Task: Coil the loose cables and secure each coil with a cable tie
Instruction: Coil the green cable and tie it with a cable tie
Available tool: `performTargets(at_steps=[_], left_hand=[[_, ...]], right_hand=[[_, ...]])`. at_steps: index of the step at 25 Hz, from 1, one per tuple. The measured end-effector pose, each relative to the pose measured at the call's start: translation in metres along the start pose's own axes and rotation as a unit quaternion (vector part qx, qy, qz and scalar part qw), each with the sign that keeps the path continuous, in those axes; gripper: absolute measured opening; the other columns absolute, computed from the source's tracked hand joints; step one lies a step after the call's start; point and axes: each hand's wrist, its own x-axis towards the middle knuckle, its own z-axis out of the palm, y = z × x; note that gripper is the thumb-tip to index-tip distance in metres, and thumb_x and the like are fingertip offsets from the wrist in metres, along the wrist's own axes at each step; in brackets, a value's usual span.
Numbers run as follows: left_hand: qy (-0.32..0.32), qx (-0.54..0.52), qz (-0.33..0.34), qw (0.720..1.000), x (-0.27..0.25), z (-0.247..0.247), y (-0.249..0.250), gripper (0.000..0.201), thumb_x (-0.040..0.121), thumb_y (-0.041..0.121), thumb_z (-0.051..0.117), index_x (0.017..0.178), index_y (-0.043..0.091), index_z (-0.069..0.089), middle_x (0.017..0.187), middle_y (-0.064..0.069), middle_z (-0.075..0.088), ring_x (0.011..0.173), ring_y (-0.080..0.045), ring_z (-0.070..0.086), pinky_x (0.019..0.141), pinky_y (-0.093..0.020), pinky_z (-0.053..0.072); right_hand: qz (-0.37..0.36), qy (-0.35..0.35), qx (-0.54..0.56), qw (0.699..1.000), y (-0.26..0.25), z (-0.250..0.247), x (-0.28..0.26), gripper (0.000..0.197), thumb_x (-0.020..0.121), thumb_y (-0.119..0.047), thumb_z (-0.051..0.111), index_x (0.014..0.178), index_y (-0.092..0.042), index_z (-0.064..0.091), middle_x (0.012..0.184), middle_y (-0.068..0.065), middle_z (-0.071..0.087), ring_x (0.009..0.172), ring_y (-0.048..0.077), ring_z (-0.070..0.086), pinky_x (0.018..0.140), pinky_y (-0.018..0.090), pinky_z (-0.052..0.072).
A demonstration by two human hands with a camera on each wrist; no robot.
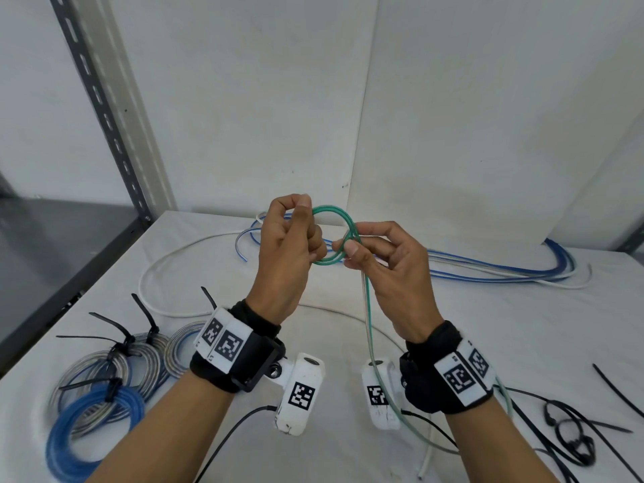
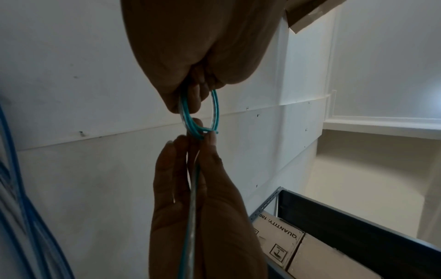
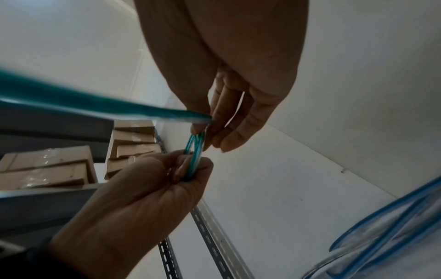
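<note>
A green cable (image 1: 334,217) is held up above the table, wound into a small loop (image 2: 214,109) of about two turns. My left hand (image 1: 292,238) grips the loop's left side with curled fingers. My right hand (image 1: 380,252) pinches the loop's right side where the turns cross. The cable's free length (image 1: 369,329) hangs from the right hand, runs past the right wrist and down to the table. In the right wrist view the loop (image 3: 195,151) sits between both hands, with the free length (image 3: 95,105) passing close to the lens.
Tied coils of clear and blue cable (image 1: 97,378) with black ties lie at the front left. Loose white and blue cables (image 1: 488,273) stretch across the back of the white table (image 1: 522,343). Black cable ties (image 1: 571,427) lie at the right. A metal shelf upright (image 1: 104,116) stands left.
</note>
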Motion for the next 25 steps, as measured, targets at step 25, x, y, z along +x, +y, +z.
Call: performTargets(at_steps=[25], left_hand=[[-0.068,0.048,0.011,0.996,0.003,-0.008,-0.002,0.014,0.11,0.016,0.038,0.099,0.012,0.044,0.06,0.007,0.026,0.054,-0.012,0.024,0.052,-0.024,0.031]], right_hand=[[-0.008,0.03,0.025,0.999,0.0,0.002,-0.001,0.01,0.089,-0.005,0.072,0.098,-0.008,0.071,0.092,0.013,0.078,0.081,0.026,0.077,0.063,0.03,0.061]])
